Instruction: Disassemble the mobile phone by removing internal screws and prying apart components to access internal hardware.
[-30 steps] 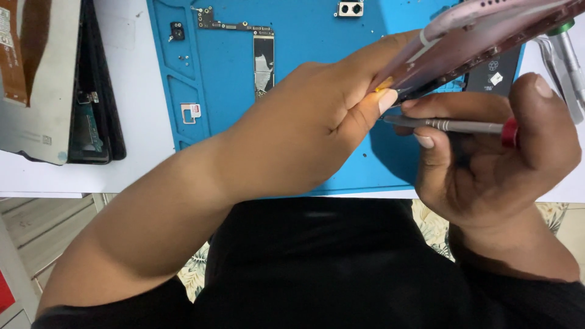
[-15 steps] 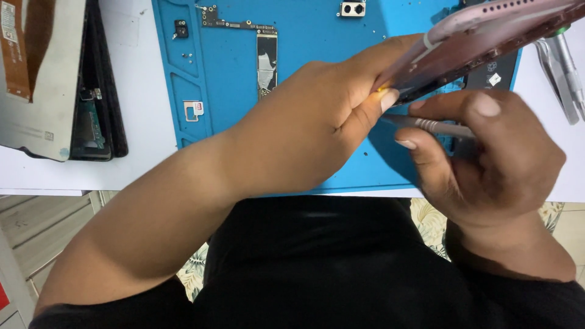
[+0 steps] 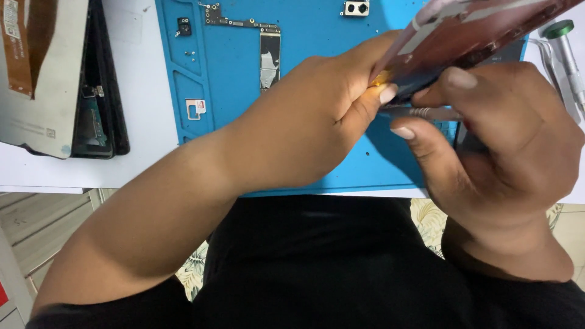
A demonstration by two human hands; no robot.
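Phone shell (image 3: 481,36), pinkish and opened up, is held tilted above the blue work mat (image 3: 317,73), its lower edge pointing down toward the person's chest. Left hand (image 3: 323,116) has it clamped at that lower edge, fingers wrapped tight round the frame, thumb pressed near a small yellow-orange part at the corner. Right hand (image 3: 499,146) comes in from the other side, fingers closed on a slim metal tool (image 3: 420,113), its shaft lying level and its tip hidden right at the shell's bottom edge, beside the left thumbnail.

How far along? By the look of it, the teardown is well under way: a long logic board (image 3: 270,58) already lies out on the mat, with a narrow strip of board (image 3: 234,18) above it, a small camera module (image 3: 356,8) at the top and a little tray piece (image 3: 195,108) to the left. What's left inside the shell I can't make out; the work at that bottom corner looks unfinished.

Off the mat, on the white tabletop (image 3: 143,91), a detached screen panel (image 3: 42,79) lies on a dark frame at the far left, and a green-capped screwdriver (image 3: 567,49) waits at the right.
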